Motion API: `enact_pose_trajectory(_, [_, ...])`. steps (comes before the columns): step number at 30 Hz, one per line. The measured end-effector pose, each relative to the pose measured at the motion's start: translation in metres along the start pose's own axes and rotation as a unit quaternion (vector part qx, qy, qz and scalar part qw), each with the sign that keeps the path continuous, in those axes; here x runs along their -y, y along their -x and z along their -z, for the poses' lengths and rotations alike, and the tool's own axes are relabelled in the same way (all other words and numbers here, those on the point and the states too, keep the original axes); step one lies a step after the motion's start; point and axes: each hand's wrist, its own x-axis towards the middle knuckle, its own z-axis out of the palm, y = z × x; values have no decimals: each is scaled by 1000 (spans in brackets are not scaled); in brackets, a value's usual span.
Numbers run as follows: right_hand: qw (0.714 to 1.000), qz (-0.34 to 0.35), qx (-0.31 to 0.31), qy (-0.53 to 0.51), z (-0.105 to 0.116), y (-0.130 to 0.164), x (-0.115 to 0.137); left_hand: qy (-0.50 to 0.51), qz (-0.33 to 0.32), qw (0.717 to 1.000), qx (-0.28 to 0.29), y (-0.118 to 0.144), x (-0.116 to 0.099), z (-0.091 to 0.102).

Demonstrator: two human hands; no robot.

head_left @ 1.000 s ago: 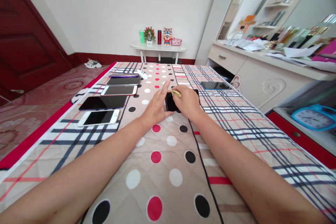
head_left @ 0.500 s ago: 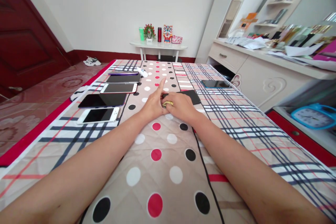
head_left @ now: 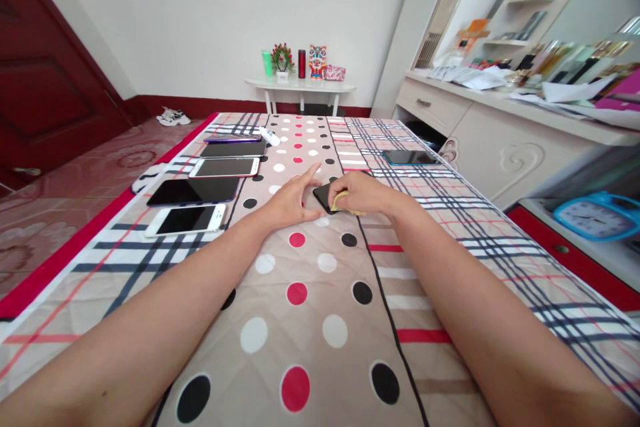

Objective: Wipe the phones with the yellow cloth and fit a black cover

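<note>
**Two hands on a black phone over a quilted cover**

The quilted cover (head_left: pixel 310 320) is the biggest thing: soft stitched cloth, with a beige band of red, black and white dots in the middle and plaid stripes on both sides. At 12 o'clock, far behind it, stands a small white table (head_left: pixel 300 87) with rounded edge.

On the plaid part at 10 o'clock lie five flat rectangular phones in a row; the nearest is a white phone (head_left: pixel 186 220), glossy, with dark screen. One more dark phone (head_left: pixel 410 157) lies alone at 1 o'clock.

In the centre lies a black phone (head_left: pixel 324 195), flat and smooth. The left hand (head_left: pixel 290 203) rests at its 9 o'clock side, open, with the fingers spread and touching the edge. The right hand (head_left: pixel 363 193) covers its 3 o'clock part, with the fingers curled tight around a small yellow cloth (head_left: pixel 341 199) pressed on the phone.
</note>
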Motion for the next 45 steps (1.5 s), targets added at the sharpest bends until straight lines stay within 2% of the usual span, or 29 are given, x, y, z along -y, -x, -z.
enact_pose_trajectory(5, [996,-62,-34,58,9,3,-9,-94,30,995,-15,-1,-16,-8])
enact_pose_trajectory(9, [998,-30,-31,55,0,1,1,-139,42,989,-6,-2,-25,-11])
enact_pose_trajectory(12, [998,-3,-40,44,-13,-2,14,-130,24,991,0,-1,-21,-8])
enact_pose_trajectory(16, [990,-19,-141,22,-27,-5,25,-64,0,998,-2,0,-12,0])
enact_pose_trajectory(19, [975,-3,-221,2,-36,-5,26,-8,2,1000,-5,0,-9,4])
enact_pose_trajectory(23, [949,24,-306,67,-44,-3,21,18,10,1000,-9,0,-8,7])
enact_pose_trajectory(27, [927,10,-365,80,-46,-3,0,52,24,998,0,0,-7,9])
enact_pose_trajectory(32, [862,-62,-503,-9,-36,-4,-45,44,22,999,1,0,-10,12])
enact_pose_trajectory(36, [797,-85,-571,-180,-30,-12,-77,27,18,999,0,0,-11,13])
enact_pose_trajectory(39, [755,-103,-554,-335,-31,-21,-94,10,27,999,-17,0,-9,13])
enact_pose_trajectory(42, [764,-129,-493,-396,-35,-28,-105,0,37,998,-49,-2,-6,13])
enact_pose_trajectory(45, [800,-138,-476,-339,-39,-33,-115,4,34,996,-81,-5,-1,13])
